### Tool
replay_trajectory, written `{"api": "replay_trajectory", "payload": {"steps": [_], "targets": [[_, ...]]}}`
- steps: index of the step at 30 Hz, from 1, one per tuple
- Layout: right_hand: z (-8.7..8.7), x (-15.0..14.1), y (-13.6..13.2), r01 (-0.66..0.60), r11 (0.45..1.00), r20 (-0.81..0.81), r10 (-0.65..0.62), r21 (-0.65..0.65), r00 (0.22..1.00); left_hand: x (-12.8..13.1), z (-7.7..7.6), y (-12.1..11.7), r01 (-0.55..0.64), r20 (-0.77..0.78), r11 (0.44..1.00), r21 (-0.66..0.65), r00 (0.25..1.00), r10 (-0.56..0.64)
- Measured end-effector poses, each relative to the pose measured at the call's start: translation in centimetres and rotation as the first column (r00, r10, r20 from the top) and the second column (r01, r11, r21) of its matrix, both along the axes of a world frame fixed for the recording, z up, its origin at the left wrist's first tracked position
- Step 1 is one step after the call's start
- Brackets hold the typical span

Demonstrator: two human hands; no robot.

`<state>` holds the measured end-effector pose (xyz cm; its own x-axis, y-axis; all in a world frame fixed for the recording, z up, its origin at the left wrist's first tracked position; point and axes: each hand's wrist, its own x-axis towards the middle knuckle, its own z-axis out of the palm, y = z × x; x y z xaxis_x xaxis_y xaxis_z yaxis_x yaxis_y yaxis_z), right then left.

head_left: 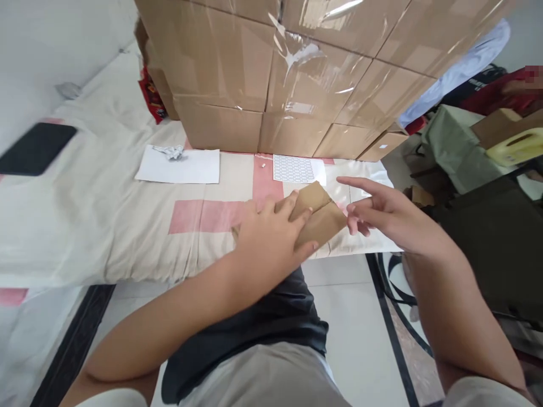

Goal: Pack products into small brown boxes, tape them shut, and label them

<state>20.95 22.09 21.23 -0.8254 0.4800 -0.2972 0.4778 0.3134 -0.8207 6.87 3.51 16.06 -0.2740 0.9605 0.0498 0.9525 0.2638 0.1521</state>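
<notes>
My left hand (271, 229) lies flat on a small brown cardboard box (324, 217), its fingers spread and pressing from above. The box rests at an angle near the front edge of the cloth-covered surface, its left part hidden under the hand. Just right of the box is my right hand (373, 212), with the index finger stretched out and the other fingers loosely curled. I see nothing held in it. Beyond the box lies a white sheet (297, 169) printed with rows of small outlined labels. A tiny white bit (263, 165) sits left of that sheet.
Stacked cardboard cartons (305, 85), bound with clear tape, stand along the back. A white paper (178, 169) carries a crumpled scrap (169, 151). A dark tablet-like slab (38, 148) lies far left, and a red packet (151, 96) is beside the cartons. Dark furniture (487, 243) stands at right.
</notes>
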Motion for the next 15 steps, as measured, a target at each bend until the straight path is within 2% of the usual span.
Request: {"api": "replay_trajectory", "payload": {"steps": [4, 9, 11, 15], "targets": [[-1.1, -2.6, 1.2, 0.062, 0.99, 0.105, -0.049, -0.129, 0.993, -0.4, 0.3, 1.4, 0.034, 0.034, 0.994, -0.105, 0.999, -0.03], [-1.4, -3.9, 1.9, 0.127, 0.963, 0.214, -0.075, -0.238, 0.974, -1.8, 0.3, 2.8, 0.194, 0.012, 0.948, -0.251, 0.98, -0.197], [-1.1, -4.1, 1.7, 0.11, 0.96, 0.238, -0.048, -0.257, 0.97, -2.5, 0.2, 3.2, 0.266, 0.012, 0.939, -0.22, 0.963, -0.27], [-0.8, -4.3, 1.2, 0.114, 0.958, 0.256, -0.044, -0.263, 0.966, -4.0, -0.5, 4.2, 0.391, 0.021, 0.918, -0.062, 0.92, -0.391]]}}
